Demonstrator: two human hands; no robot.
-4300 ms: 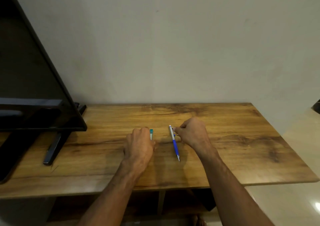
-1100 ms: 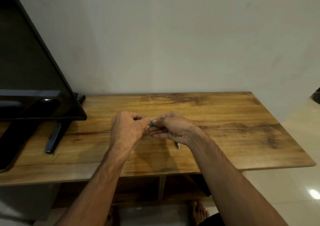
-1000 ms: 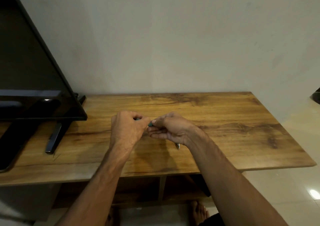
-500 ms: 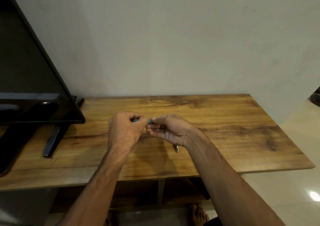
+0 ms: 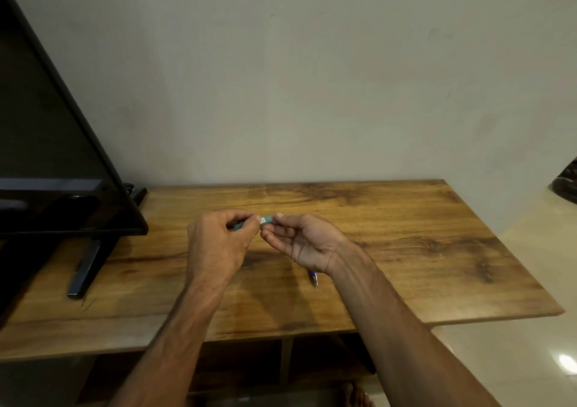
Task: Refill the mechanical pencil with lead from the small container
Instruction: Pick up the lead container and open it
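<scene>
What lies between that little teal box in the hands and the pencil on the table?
Only the right hand: its wrist covers most of the pencil. Both hands hold the lead container above the table.

Right half of table [image 5: 437, 235] bare wood, open to approach from right edge and front. Back strip along wall [image 5: 312, 94] likewise open. Left end blocked: TV [image 5: 46, 156] overhanging the surface, its stand leg [image 5: 86, 269] slanting toward the front edge. Centre occupied by left hand [image 5: 218, 244] and right hand [image 5: 306, 241], fingertips nearly meeting. Pencil [image 5: 313, 278] lying under right wrist, tip toward front. Front strip partly crossed by both forearms.
</scene>
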